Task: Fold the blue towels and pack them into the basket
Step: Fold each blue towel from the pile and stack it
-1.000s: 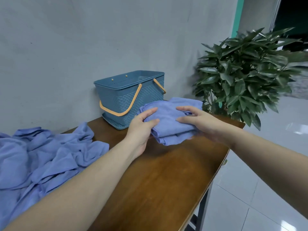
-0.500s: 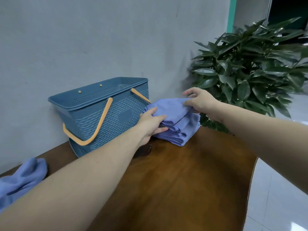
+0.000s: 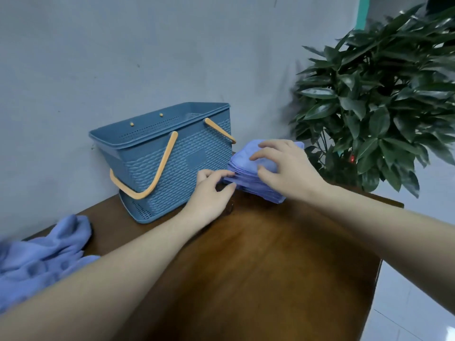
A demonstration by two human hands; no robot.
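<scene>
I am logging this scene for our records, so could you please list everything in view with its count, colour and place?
basket: one, blue with orange handles, back of table by the wall
folded towels: one stack, blue, right of basket
unfolded towels: one heap, blue, table's left edge
table: one, brown wood
plant: one, green, right of table
wall: grey, behind
left hand: at stack's near-left edge
right hand: on the stack
</scene>
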